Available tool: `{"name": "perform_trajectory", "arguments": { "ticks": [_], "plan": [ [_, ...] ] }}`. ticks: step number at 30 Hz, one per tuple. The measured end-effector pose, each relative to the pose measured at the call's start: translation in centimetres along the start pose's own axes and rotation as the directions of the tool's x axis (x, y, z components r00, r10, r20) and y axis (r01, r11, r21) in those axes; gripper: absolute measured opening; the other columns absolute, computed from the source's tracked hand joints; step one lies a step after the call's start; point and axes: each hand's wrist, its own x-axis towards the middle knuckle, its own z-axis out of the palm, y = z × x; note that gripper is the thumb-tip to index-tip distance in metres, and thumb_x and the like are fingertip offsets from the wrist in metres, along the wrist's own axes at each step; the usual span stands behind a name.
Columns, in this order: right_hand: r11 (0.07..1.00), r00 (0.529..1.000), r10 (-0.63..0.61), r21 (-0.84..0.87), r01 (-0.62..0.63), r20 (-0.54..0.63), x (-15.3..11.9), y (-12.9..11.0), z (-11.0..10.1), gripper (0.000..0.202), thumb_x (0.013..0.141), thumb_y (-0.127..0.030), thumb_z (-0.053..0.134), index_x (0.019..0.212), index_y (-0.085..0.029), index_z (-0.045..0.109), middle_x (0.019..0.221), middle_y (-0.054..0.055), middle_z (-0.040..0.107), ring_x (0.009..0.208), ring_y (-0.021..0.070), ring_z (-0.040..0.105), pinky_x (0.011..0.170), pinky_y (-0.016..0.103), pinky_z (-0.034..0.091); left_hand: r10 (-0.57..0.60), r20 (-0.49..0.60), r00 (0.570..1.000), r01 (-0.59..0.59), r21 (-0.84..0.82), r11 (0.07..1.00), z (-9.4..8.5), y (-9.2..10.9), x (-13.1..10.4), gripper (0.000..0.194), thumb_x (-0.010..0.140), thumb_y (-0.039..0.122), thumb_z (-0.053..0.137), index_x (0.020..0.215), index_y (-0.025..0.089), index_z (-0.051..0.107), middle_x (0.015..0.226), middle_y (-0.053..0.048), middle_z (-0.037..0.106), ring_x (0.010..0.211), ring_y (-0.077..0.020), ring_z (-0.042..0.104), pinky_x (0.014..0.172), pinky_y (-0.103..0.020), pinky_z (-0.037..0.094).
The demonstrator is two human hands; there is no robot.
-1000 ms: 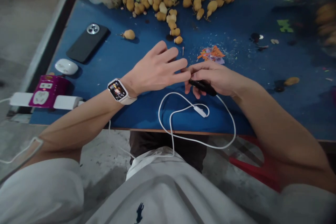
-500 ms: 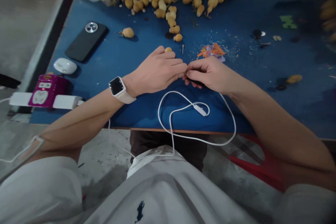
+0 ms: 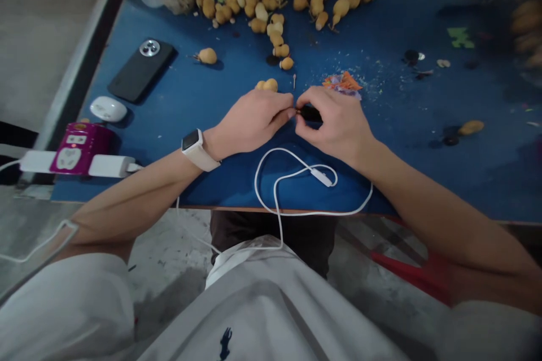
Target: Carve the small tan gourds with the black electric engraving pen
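Observation:
Above the near part of the blue table, my two hands meet fingertip to fingertip. My right hand [image 3: 341,121] is closed around a small black object [image 3: 312,114]; its kind is hard to make out. At the black object's left end, my left hand [image 3: 254,123] pinches with thumb and forefinger, and what lies in that pinch is too small to name. Just beyond the left hand's knuckles lies a small tan gourd [image 3: 267,85], partly hidden. A short thin stick [image 3: 294,81] is on the table beyond the fingertips.
Several small gourds [image 3: 258,4] line the table's back edge. At left are a black phone [image 3: 141,70], a white case [image 3: 108,109] and a purple power adapter [image 3: 80,146]. A white cable [image 3: 279,180] loops near the front edge. Orange and purple scraps [image 3: 344,82] lie beyond the right hand.
My right hand has turned and lifted its knuckles, so the black object shows between its fingers. My left hand has drawn back slightly, uncovering more of the gourd behind it.

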Motion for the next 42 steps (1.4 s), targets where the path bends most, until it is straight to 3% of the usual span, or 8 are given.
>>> {"name": "perform_trajectory", "arguments": {
  "ticks": [4, 12, 18, 24, 29, 33, 38, 42],
  "plan": [
    [0.997, 0.997, -0.069, -0.025, 0.068, -0.026, 0.1, 0.9, 1.5, 0.01, 0.1, -0.021, 0.063, 0.101, -0.027, 0.072, 0.099, 0.007, 0.078, 0.098, 0.031, 0.077, 0.09, 0.046, 0.06, -0.027, 0.021, 0.999, 0.028, -0.073, 0.997, 0.5, -0.2, -0.2, 0.037, 0.122, 0.035, 0.044, 0.093, 0.024, 0.063, 0.081, -0.006, 0.07, 0.076, -0.0256, 0.069, 0.076, -0.042, 0.056],
    [0.978, 0.979, -0.192, 0.073, 0.197, -0.071, 0.3, 2.5, 2.5, 0.006, 0.099, -0.022, 0.064, 0.097, -0.026, 0.067, 0.097, 0.004, 0.078, 0.094, 0.0262, 0.077, 0.085, 0.04, 0.059, 0.071, 0.049, 0.996, -0.073, 0.036, 0.997, 0.8, -1.5, -0.2, 0.027, 0.12, 0.036, 0.05, 0.112, 0.021, 0.072, 0.106, -0.012, 0.078, 0.108, -0.035, 0.079, 0.104, -0.053, 0.059],
    [0.961, 0.96, -0.271, 0.029, 0.273, -0.069, 0.1, 2.8, 3.0, 0.01, 0.1, -0.018, 0.061, 0.098, -0.026, 0.066, 0.098, 0.005, 0.077, 0.092, 0.0261, 0.077, 0.081, 0.04, 0.059, 0.022, 0.038, 0.999, -0.021, -0.029, 0.999, 1.4, -1.6, -0.2, 0.034, 0.12, 0.036, 0.05, 0.098, 0.023, 0.072, 0.09, -0.007, 0.076, 0.093, -0.0296, 0.079, 0.089, -0.044, 0.058],
    [0.97, 0.968, -0.241, 0.018, 0.243, -0.076, -0.1, 2.9, 3.1, 0.011, 0.103, -0.019, 0.06, 0.103, -0.025, 0.068, 0.101, 0.006, 0.078, 0.096, 0.0275, 0.078, 0.086, 0.043, 0.062, -0.043, 0.062, 0.997, 0.047, -0.075, 0.996, 1.5, -1.5, 0.0, 0.047, 0.123, 0.043, 0.046, 0.087, 0.023, 0.068, 0.078, -0.007, 0.072, 0.08, -0.0259, 0.075, 0.082, -0.04, 0.056],
    [0.977, 0.981, -0.178, 0.108, 0.186, -0.075, 0.0, 3.4, 3.0, 0.013, 0.101, -0.019, 0.065, 0.109, -0.028, 0.07, 0.11, 0.006, 0.08, 0.103, 0.0289, 0.079, 0.095, 0.049, 0.065, -0.038, -0.057, 0.998, 0.03, -0.129, 0.991, 1.6, -1.1, -0.1, 0.032, 0.119, 0.049, 0.056, 0.111, 0.023, 0.072, 0.1, -0.01, 0.078, 0.095, -0.0296, 0.077, 0.089, -0.044, 0.059],
    [0.977, 0.985, -0.164, 0.131, 0.17, -0.057, 0.0, 3.3, 2.8, 0.012, 0.102, -0.018, 0.066, 0.106, -0.03, 0.068, 0.107, 0.007, 0.079, 0.102, 0.0293, 0.077, 0.094, 0.051, 0.065, -0.075, -0.048, 0.996, 0.066, -0.173, 0.983, 1.8, -1.1, -0.1, 0.039, 0.122, 0.047, 0.048, 0.095, 0.025, 0.066, 0.085, -0.007, 0.07, 0.086, -0.0275, 0.074, 0.087, -0.042, 0.057],
    [0.979, 0.99, -0.136, 0.148, 0.141, -0.038, 0.0, 2.9, 2.6, 0.013, 0.102, -0.017, 0.067, 0.106, -0.029, 0.069, 0.108, 0.006, 0.08, 0.103, 0.0296, 0.076, 0.098, 0.052, 0.065, -0.069, -0.052, 0.996, 0.058, -0.186, 0.981, 1.6, -1.1, -0.1, 0.029, 0.118, 0.044, 0.057, 0.099, 0.025, 0.067, 0.087, -0.006, 0.072, 0.082, -0.0264, 0.072, 0.082, -0.042, 0.057],
    [0.983, 0.987, -0.151, 0.095, 0.156, -0.063, -0.1, 3.0, 2.7, 0.012, 0.099, -0.018, 0.068, 0.106, -0.027, 0.071, 0.105, 0.004, 0.079, 0.101, 0.0277, 0.078, 0.098, 0.05, 0.066, -0.073, -0.015, 0.997, 0.069, -0.176, 0.982, 1.3, -0.9, 0.0, 0.039, 0.121, 0.041, 0.048, 0.088, 0.024, 0.063, 0.079, -0.005, 0.068, 0.079, -0.0246, 0.071, 0.083, -0.04, 0.056]
  ]
}}
